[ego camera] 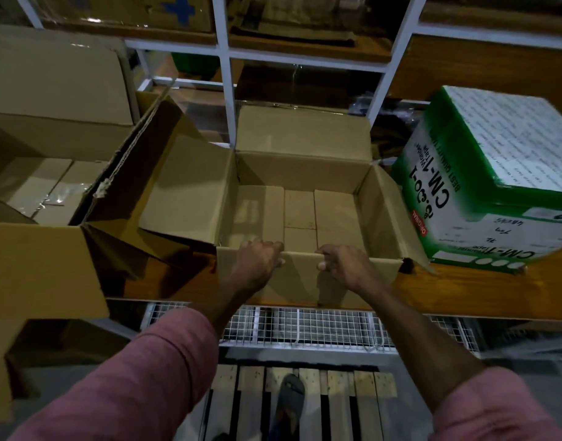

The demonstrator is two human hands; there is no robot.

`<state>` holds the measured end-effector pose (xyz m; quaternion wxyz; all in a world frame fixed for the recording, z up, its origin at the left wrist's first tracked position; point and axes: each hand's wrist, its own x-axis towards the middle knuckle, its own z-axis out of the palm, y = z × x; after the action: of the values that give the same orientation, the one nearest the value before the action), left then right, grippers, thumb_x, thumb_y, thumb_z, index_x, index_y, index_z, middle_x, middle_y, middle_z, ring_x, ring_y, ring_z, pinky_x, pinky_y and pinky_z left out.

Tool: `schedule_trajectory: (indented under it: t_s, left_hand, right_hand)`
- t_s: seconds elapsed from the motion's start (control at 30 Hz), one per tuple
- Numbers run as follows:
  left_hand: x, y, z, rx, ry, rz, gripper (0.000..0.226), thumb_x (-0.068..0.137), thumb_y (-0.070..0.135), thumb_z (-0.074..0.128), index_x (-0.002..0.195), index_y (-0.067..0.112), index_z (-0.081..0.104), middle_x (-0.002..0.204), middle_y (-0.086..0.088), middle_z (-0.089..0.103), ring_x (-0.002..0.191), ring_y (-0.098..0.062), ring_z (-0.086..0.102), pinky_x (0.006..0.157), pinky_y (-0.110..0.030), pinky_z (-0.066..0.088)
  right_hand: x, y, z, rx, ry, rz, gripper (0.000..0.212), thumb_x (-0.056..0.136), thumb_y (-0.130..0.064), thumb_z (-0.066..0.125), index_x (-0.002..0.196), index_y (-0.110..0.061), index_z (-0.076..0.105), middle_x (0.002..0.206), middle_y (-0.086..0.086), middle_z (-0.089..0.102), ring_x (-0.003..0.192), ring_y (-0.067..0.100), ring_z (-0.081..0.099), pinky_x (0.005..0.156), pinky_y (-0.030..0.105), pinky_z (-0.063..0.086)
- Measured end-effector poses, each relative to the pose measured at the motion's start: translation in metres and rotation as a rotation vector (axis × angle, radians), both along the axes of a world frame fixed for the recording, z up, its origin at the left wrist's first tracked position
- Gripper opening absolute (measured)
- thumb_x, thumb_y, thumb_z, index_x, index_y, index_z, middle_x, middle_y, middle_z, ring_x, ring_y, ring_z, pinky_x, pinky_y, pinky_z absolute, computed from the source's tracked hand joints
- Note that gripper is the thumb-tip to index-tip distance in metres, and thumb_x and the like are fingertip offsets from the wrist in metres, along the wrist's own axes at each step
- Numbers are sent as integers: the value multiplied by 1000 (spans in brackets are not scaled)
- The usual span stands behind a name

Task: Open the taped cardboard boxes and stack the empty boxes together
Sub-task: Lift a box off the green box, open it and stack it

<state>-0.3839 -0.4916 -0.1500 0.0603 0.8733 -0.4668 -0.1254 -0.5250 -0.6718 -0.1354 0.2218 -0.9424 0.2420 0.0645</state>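
Note:
An open brown cardboard box stands on a wooden shelf in front of me, its four flaps spread out and nothing inside. My left hand and my right hand both grip the top edge of the near flap, fingers curled over it, a short gap between them. To the left a larger open cardboard box holds a smaller box with clear tape on it; its torn right flap leans toward the middle box.
A green and white printed carton sits tilted on the wooden shelf at the right. White metal rack posts rise behind. Below the shelf are a wire mesh panel, a wooden pallet and my sandalled foot.

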Motion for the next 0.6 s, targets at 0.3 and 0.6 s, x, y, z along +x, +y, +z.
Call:
schedule_trajectory:
  t_s: [0.3,0.6]
  left_hand:
    - [-15,22,-7,-36,-8,28,31,104,45,47,127,26,53,125,2,63,116,-19,54,105,-40,35]
    - [-17,41,-7,-63,-49,-76,40,108,44,31,136,23,49,134,-3,60,123,-24,52,109,-44,32]
  right_hand:
    - [-17,23,1,-13,-11,-7,24,97,-30,66,121,-31,68,112,-2,73,107,23,63,96,40,43]
    - [-32,45,11,-88,48,41,39,101,-42,53,136,-28,59,132,0,65,123,27,56,97,40,34]
